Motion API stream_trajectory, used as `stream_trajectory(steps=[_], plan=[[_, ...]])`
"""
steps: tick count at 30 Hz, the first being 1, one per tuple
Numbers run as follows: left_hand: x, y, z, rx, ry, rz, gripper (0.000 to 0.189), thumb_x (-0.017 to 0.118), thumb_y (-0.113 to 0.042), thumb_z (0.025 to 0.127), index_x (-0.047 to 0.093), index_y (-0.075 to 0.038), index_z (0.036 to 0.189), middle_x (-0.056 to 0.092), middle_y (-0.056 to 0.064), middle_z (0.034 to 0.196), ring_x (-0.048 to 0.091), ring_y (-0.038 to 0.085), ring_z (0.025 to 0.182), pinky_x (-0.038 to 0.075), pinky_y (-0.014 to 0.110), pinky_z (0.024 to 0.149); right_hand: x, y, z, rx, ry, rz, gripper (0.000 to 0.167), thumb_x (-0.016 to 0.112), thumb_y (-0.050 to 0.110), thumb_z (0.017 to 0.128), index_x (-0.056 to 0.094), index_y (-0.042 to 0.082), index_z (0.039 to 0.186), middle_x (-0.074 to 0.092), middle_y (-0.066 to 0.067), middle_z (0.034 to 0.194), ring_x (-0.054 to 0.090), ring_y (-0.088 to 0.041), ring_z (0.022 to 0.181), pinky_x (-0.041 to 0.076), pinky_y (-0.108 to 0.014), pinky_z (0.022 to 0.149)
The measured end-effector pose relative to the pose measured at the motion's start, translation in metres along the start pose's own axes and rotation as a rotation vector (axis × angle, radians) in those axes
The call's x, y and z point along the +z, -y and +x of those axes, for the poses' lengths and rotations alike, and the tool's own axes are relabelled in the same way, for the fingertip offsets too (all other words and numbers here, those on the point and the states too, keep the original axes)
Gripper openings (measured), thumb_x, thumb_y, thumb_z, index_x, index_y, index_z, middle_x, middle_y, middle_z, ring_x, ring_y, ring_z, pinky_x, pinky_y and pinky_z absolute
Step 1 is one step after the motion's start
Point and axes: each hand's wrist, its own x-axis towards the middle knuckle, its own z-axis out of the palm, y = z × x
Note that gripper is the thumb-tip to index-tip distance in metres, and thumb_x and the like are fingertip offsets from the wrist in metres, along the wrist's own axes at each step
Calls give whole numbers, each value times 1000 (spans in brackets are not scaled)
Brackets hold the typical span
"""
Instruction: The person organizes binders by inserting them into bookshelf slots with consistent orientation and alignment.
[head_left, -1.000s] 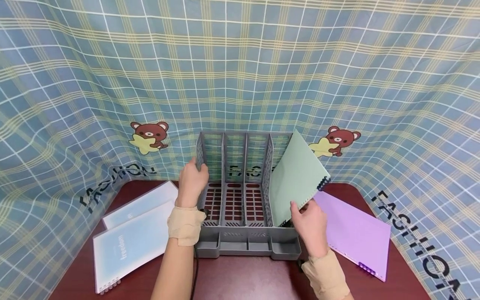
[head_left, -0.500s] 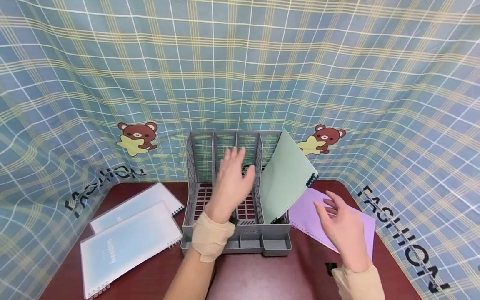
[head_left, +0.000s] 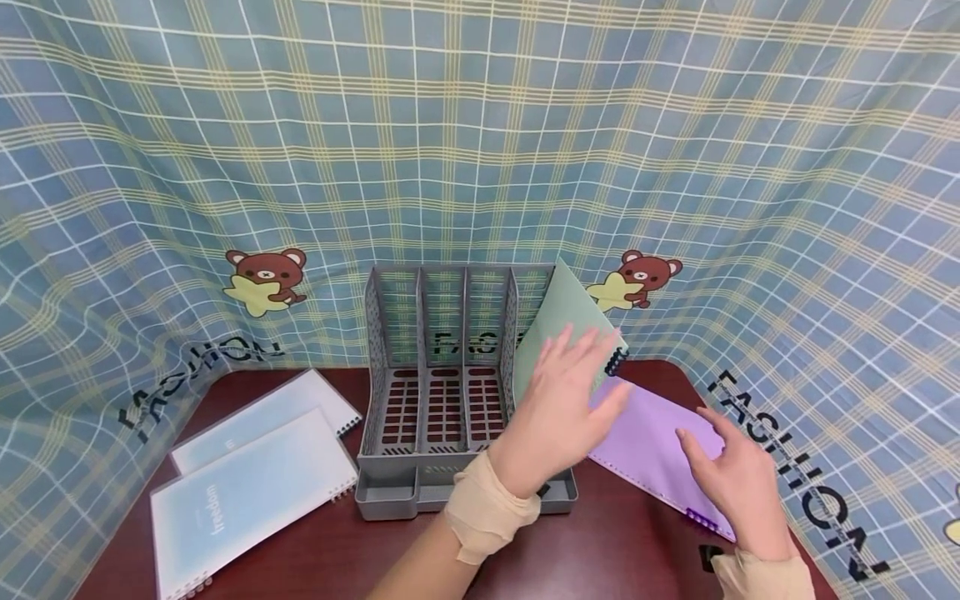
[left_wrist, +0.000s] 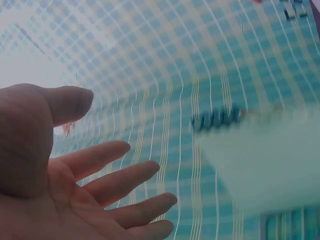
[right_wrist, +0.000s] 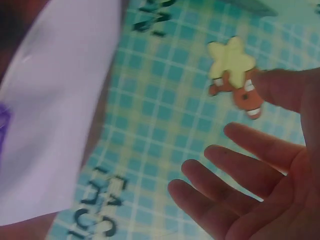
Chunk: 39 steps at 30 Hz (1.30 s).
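A green ring-bound notebook [head_left: 558,312] leans in the rightmost slot of a grey desk file organizer [head_left: 386,467]. My left hand [head_left: 558,408], fingers spread and holding nothing, passes in front of it and hides its lower part. In the left wrist view the same notebook [left_wrist: 265,155] is blurred beyond the fingertips. A purple ring-bound notebook [head_left: 652,450] lies flat on the table at the right. Over its right end hovers my right hand [head_left: 738,479], fingers loosely extended, nothing held. The right wrist view shows the purple notebook [right_wrist: 60,100] pale, off to the side of the fingers.
Two light-blue ring-bound notebooks, the front one [head_left: 247,500] overlapping the rear one [head_left: 277,417], lie on the dark red table [head_left: 585,558] at the left. The organizer's other upright slots hold nothing. A plaid cloth [head_left: 480,150] surrounds the table on the back and sides.
The right hand let go of the green notebook and moved right over the purple one. The left hand left the organizer's left side and swept right across it. The green notebook stays leaning.
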Motion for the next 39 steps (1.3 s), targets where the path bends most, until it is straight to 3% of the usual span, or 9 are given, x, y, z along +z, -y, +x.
stream_trajectory(steps=[5,11,14,18,21,24,29,33,39], plan=[[32,-15,1,120,64,72,51,49,-40,108,49,-21,156,51,5,157,37,31,151,30,53,122,9,-27,-5,-27,67,-11,50,74,31,94,65,-2,131,65,-38,122,62,-63,99,47,-70,78],[90,-29,-6,257,172,130,40,44,-31,108,65,-23,141,60,-4,147,46,14,145,30,34,123,17,-57,-18,-60,183,-38,50,75,21,88,63,-3,130,69,-38,102,63,-64,85,48,-71,72],[120,-30,-10,295,164,169,33,49,-28,105,72,-23,129,68,-6,135,55,9,136,33,29,119,23,-68,-23,-64,240,-37,53,74,18,85,62,-1,133,69,-37,106,65,-61,88,50,-70,75],[156,-27,-13,306,101,276,27,57,-27,102,75,-21,120,72,-11,121,63,5,123,37,25,115,33,-79,-26,-85,289,-59,51,71,15,88,60,-6,133,59,-42,127,62,-63,106,49,-70,87],[179,-22,-16,247,84,366,24,63,-30,97,75,-21,115,73,-9,117,64,10,121,43,27,111,39,-85,-26,-108,314,-76,59,75,15,84,58,-13,134,48,-49,135,52,-67,118,44,-71,95],[198,-16,-18,149,105,457,27,72,-35,89,73,-21,111,71,-7,114,63,17,121,47,32,105,45,-88,-27,-125,334,-67,75,83,19,75,55,-17,135,42,-53,137,43,-70,125,40,-73,100],[224,-3,-22,-29,254,548,60,81,-49,79,65,-21,129,63,-3,131,54,25,132,42,38,110,51,-88,-31,-86,398,-54,88,88,35,74,53,-15,138,39,-50,143,35,-72,130,35,-76,103],[235,5,-25,-130,389,591,81,82,-59,76,56,-24,144,55,1,147,47,31,141,38,42,115,52,-86,-33,-38,449,-93,97,86,49,77,51,-14,142,38,-48,146,36,-70,132,36,-76,102],[241,15,-24,-241,445,613,91,87,-53,71,52,-23,149,50,4,151,44,32,143,36,44,116,51,-87,-31,-22,474,-143,107,85,61,75,50,-13,143,40,-47,145,39,-67,132,38,-76,99]])
